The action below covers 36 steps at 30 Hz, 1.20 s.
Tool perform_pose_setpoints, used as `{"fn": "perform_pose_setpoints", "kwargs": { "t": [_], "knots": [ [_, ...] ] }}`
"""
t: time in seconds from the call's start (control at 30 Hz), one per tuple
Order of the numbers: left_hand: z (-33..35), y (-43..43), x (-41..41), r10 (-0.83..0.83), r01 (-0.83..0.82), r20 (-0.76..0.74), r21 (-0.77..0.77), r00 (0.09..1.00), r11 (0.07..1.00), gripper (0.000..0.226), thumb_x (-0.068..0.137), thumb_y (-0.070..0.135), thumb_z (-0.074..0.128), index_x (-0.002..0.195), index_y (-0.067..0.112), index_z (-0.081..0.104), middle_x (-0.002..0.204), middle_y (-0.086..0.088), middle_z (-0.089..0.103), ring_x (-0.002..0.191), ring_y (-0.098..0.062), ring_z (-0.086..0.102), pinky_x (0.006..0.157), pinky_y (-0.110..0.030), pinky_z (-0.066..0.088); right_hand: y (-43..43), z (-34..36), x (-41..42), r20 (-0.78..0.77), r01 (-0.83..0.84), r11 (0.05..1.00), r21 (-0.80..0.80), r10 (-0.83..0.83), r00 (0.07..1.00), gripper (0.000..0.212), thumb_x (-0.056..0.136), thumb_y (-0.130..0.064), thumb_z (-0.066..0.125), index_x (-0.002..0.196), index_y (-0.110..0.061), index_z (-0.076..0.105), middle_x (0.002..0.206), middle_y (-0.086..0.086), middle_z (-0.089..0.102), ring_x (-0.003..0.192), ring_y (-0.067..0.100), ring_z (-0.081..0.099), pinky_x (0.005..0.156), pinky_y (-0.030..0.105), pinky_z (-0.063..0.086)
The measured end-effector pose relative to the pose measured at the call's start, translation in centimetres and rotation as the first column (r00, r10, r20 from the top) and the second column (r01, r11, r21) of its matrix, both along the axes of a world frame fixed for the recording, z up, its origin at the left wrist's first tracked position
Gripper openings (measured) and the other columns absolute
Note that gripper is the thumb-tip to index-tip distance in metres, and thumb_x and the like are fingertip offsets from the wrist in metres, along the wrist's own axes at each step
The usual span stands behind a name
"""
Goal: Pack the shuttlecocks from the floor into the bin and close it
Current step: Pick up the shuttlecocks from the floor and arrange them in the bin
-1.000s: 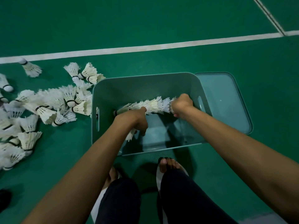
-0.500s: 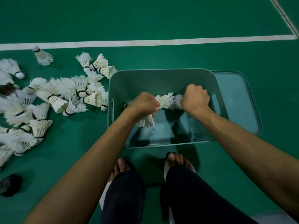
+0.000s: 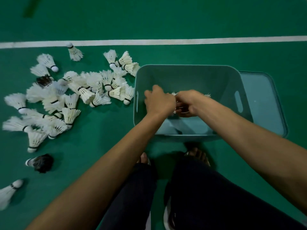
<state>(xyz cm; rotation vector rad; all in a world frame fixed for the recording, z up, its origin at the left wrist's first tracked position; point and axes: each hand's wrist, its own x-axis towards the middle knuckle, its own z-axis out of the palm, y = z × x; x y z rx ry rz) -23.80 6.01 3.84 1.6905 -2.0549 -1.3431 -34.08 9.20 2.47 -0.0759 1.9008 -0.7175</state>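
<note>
Green badminton-court floor (image 3: 166, 17), seen from the head camera of a crouching person. Both hands reach inside the bin. The right hand (image 3: 189, 103) is curled tightly round a short stack of nested shuttlecocks (image 3: 176, 94), whose white feathers show at either side of its fist. The left hand (image 3: 158, 101), knuckles up, closes on the near end of the same stack; the 2 hands touch. The stack hangs low within the teal plastic bin (image 3: 182, 68), above its bottom, which looks bare where visible.

Step in hand, by judgement: lowering the first stack into the bin. The next move calls for both hands to let go with the stack laid flat along the bottom, then a reach leftward for more.

Most of the task remains. Loose shuttlecocks (image 3: 93, 87) lie in a heap just left of the bin, some touching its wall, with strays farther out, including 1 dark-feathered shuttlecock (image 3: 42, 163). The lid (image 3: 262, 103) lies flat on the floor against the bin's right side. A white court line (image 3: 166, 42) runs behind. The person's feet (image 3: 197, 154) stand just before the bin; nothing blocks the reach.
</note>
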Motion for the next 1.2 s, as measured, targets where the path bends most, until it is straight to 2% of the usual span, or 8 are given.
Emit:
{"fn": "perform_pose_setpoints", "kwargs": {
  "t": [0.1,0.2,0.33,0.43,0.6,0.83,1.07,1.2],
  "knots": [
    [3.2,0.6,1.3,-0.2,0.183,-0.004,-0.393,0.98,0.901,0.042,0.084,0.003,0.048,0.117,0.018,0.069,0.121,-0.005,0.067,0.11,-0.026,0.062,0.091,-0.04,0.051,0.0,-1.6,0.5,-0.012,-0.156,0.982,0.103,0.158,0.987,0.02,0.093,-0.004,0.05,0.076,-0.014,0.047,0.067,0.006,0.046,0.054,0.017,0.045,0.055,0.026,0.045],
    [5.2,-0.7,2.6,-0.051,-0.036,-0.154,-0.511,0.987,0.859,0.04,0.076,-0.004,0.045,0.095,0.018,0.071,0.094,0.005,0.072,0.089,-0.017,0.065,0.074,-0.035,0.054,-1.0,-3.4,1.6,0.003,-0.266,0.957,0.12,0.267,0.964,0.019,0.096,-0.008,0.056,0.08,-0.011,0.047,0.063,0.004,0.041,0.052,0.016,0.044,0.059,0.032,0.048],
    [3.5,-5.1,4.9,0.235,-0.322,-0.243,-0.436,0.941,0.84,0.039,0.073,-0.005,0.042,0.09,0.018,0.069,0.086,0.01,0.069,0.081,-0.009,0.063,0.064,-0.028,0.048,-2.8,-5.5,2.6,-0.049,-0.241,0.961,0.131,0.25,0.967,0.01,0.093,0.0,0.066,0.099,-0.001,0.059,0.066,0.012,0.053,0.048,0.02,0.048,0.046,0.031,0.05],
    [-0.5,-8.7,7.3,0.422,-0.424,-0.082,-0.33,0.903,0.844,0.034,0.081,0.0,0.046,0.091,0.019,0.072,0.088,0.007,0.07,0.08,-0.016,0.065,0.061,-0.028,0.049,-3.3,-6.7,2.6,-0.072,-0.211,0.971,0.108,0.22,0.973,0.019,0.09,0.006,0.065,0.108,0.004,0.059,0.073,0.017,0.057,0.053,0.024,0.052,0.045,0.032,0.048],
    [-6.4,-8.9,10.2,0.439,-0.415,0.136,-0.171,0.888,0.894,0.026,0.084,0.004,0.053,0.093,0.018,0.073,0.092,-0.002,0.072,0.084,-0.025,0.067,0.071,-0.033,0.052,-2.9,-6.6,1.7,-0.142,-0.264,0.958,0.108,0.278,0.95,0.014,0.09,-0.009,0.069,0.101,0.0,0.068,0.074,0.013,0.067,0.056,0.022,0.06,0.051,0.029,0.049],
    [-8.9,-6.7,13.2,0.347,-0.328,0.197,-0.122,0.917,0.937,0.026,0.081,0.008,0.06,0.104,0.015,0.069,0.107,-0.006,0.07,0.099,-0.027,0.064,0.077,-0.031,0.048,-2.8,0.6,1.5,-0.575,-0.546,0.751,0.371,0.647,0.5,0.039,0.081,-0.048,0.072,0.075,-0.011,0.067,0.076,0.008,0.07,0.069,0.025,0.068,0.064,0.032,0.055],
    [-7.9,-6.8,18.5,0.313,-0.263,0.26,-0.21,0.913,0.942,0.037,0.077,0.015,0.065,0.114,0.013,0.063,0.12,-0.011,0.058,0.109,-0.031,0.057,0.09,-0.04,0.05,-3.7,9.0,13.1,-0.81,-0.572,0.783,-0.244,0.159,0.564,0.021,0.083,-0.032,0.064,0.078,-0.012,0.069,0.073,0.006,0.071,0.069,0.027,0.068,0.063,0.037,0.058],
    [-9.1,-8.7,20.0,0.238,-0.111,0.369,-0.333,0.899,0.936,0.048,0.083,0.052,0.04,0.115,0.019,0.053,0.116,-0.009,0.058,0.1,-0.03,0.051,0.075,-0.035,0.041,-4.9,6.9,20.9,-0.738,-0.668,0.674,-0.315,0.269,0.619,0.012,0.092,-0.025,0.06,0.093,-0.013,0.059,0.091,0.001,0.061,0.08,0.017,0.059,0.067,0.033,0.051]
  ]
}}
